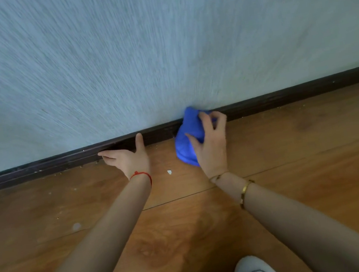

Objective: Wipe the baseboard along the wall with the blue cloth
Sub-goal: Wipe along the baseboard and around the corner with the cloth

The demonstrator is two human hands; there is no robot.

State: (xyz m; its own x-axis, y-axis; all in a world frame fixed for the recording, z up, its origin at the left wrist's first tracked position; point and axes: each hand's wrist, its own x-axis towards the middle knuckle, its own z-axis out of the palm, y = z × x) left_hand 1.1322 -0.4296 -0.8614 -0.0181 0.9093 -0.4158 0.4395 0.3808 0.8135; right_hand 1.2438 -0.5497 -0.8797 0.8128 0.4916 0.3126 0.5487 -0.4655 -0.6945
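**Blue cloth pressed to the skirting, mid-wipe**

Bunched in the right grip (211, 140), fingers curled over its top and thumb tucked into its side: the crumpled bright-blue cloth (186, 139). Pushed up against the dark brown wooden baseboard (297, 92) at the foot of the pale grey-blue textured wall (158, 44), with its lower folds trailing down onto the orange-brown wooden plank floor (293, 140).

Held wide and empty at nine o'clock from the cloth: the left grip (127, 157), fingers straight, thumb raised, fingertips close by the baseboard. Could not be told whether touching it or just short of it.

Judged as a wiping stroke in hand, with long stretches of baseboard left to cover toward both three and nine o'clock. Noted along the joint of baseboard and floor: pale crumbs (280, 107), thickest toward three o'clock, and light specks on the ledge itself. Noted too, at seven o'clock from the cloth: a small white chip (169, 172) lying on the floor.

Called for, on this reading:
- a flatter pad of cloth, so as to meet both the top ledge and the face of the baseboard at once;
- steady pressure toward twelve o'clock and one long pull sideways, not short dabs;
- the loose tail gathered up, lest dragged through the crumbs and smeared back on;
- the left grip kept clear of the path, or planted on the floor for balance.

Risked otherwise: crumbs merely pushed along the joint and the ledge missed.
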